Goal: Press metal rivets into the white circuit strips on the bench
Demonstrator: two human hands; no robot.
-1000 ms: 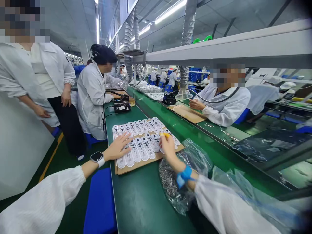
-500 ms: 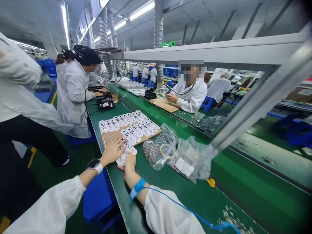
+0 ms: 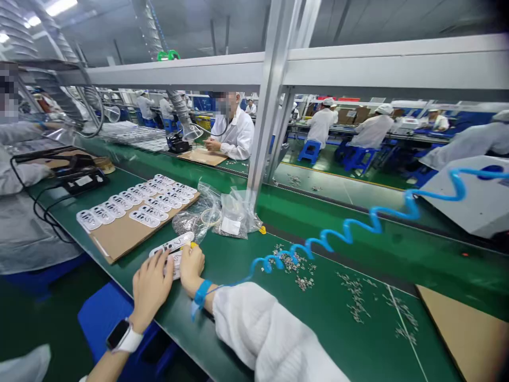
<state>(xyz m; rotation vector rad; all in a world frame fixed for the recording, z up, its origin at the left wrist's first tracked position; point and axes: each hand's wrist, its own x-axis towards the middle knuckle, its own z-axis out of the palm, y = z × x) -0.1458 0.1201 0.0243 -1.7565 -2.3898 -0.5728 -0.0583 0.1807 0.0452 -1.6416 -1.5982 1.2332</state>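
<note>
A few white oval panels (image 3: 176,242) with dark cut-outs and printed lines lie partly overlapped near the bench edge, between my hands. My left hand (image 3: 152,284), with a watch on its wrist, has its fingers and thumb bent over their left side. At their right end my right hand (image 3: 192,268) grips them, fingers curled; a small yellow thing shows at its fingertips, too small to name. A blue wrist strap (image 3: 202,293) circles my right wrist. Up and left, rows of similar panels (image 3: 143,218) rest on a cardboard sheet (image 3: 119,239).
Clear bags of small metal parts (image 3: 230,223) lie behind my right hand. Loose metal parts (image 3: 304,283) are scattered to the right. A coiled blue cord (image 3: 326,239) stretches across the bench. A metal post (image 3: 274,101) rises behind the bags; a co-worker (image 3: 234,132) sits opposite.
The view has swung right. The panels in my hands have moved off the cardboard toward me and right, and my left hand has come in closer over them.
</note>
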